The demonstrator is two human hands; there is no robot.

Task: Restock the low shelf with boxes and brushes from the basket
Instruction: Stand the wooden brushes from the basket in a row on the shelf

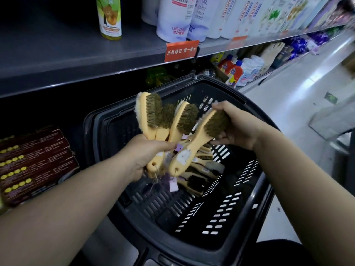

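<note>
Forearms out, I am gripping three brushes (153, 112) by their handles in my left hand (146, 156), above the basket (221, 244), while my right hand (236, 127) is pinching a fourth brush (194, 143) by its head, aiming to nest its handle flush beside them.

Dark boxes (28, 166) stacked on low shelf (65, 178)

Single head view, looking forward and down, close over basket (249, 217) beside shelf (76, 60)

Left hand (148, 156) grips fanned brushes (165, 120); right hand (238, 125) holds one over basket (247, 217).
</note>
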